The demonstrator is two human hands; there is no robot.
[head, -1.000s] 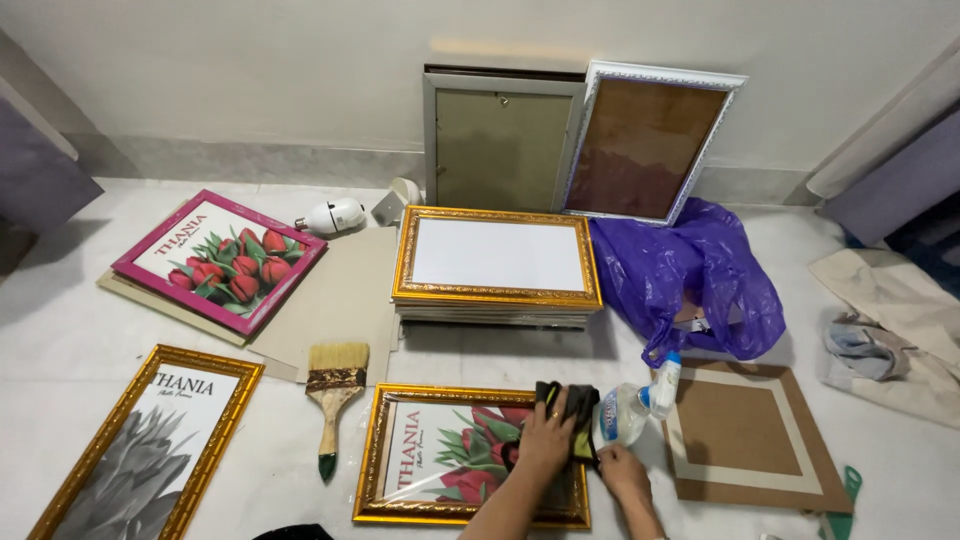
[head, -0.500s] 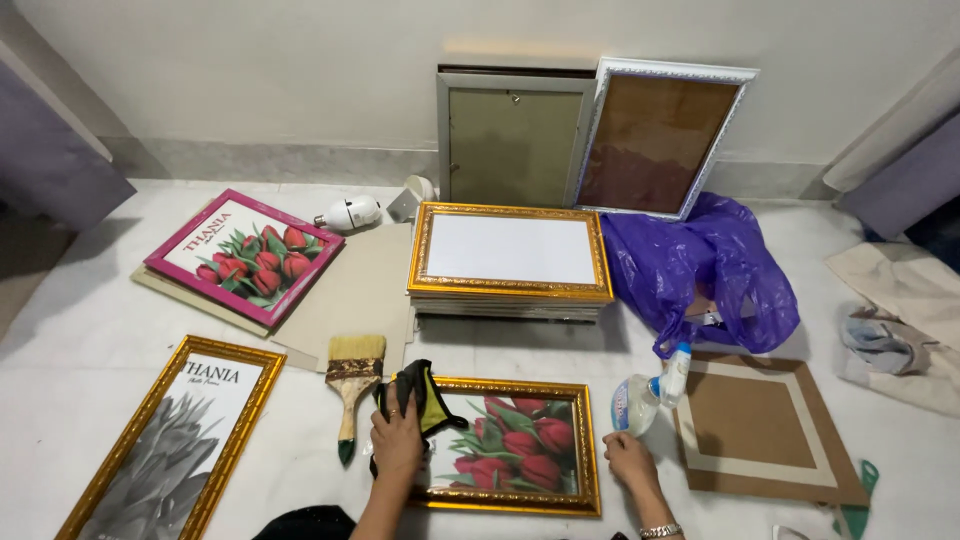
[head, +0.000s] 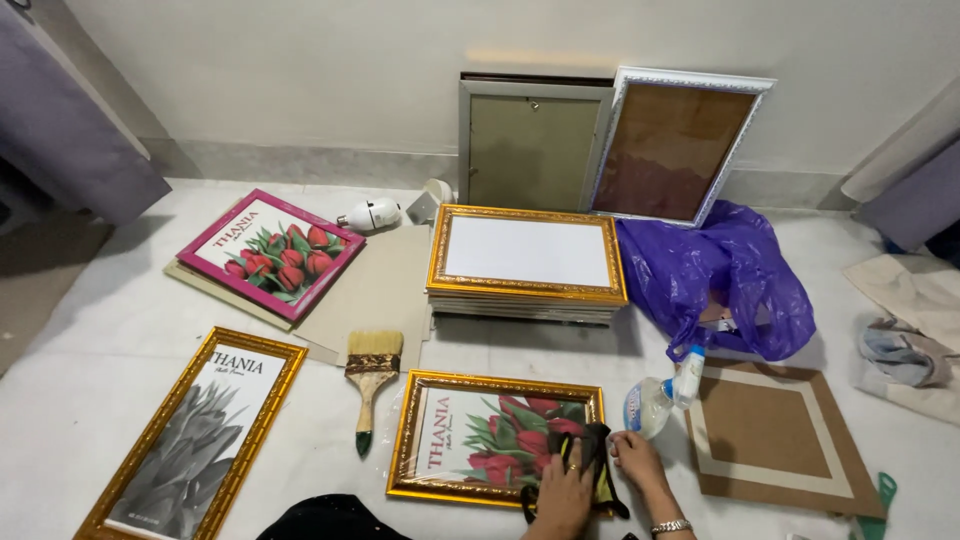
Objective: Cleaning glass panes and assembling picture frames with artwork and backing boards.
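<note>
My left hand [head: 563, 497] presses flat on the dark cloth [head: 592, 462], over the right end of the gold-framed tulip picture [head: 497, 436] on the floor. Frame's long axis runs left from it. My right hand [head: 640, 465] rests open at the frame's right edge.

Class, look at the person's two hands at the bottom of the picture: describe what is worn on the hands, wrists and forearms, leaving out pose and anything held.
Both hands are bare, with no gloves. The right hand has a silver-coloured beaded bracelet round its wrist. The left hand shows no bracelet or watch in the part that is visible. No sleeves reach the visible forearms. Whether any fingers carry rings is too small to tell.
</note>
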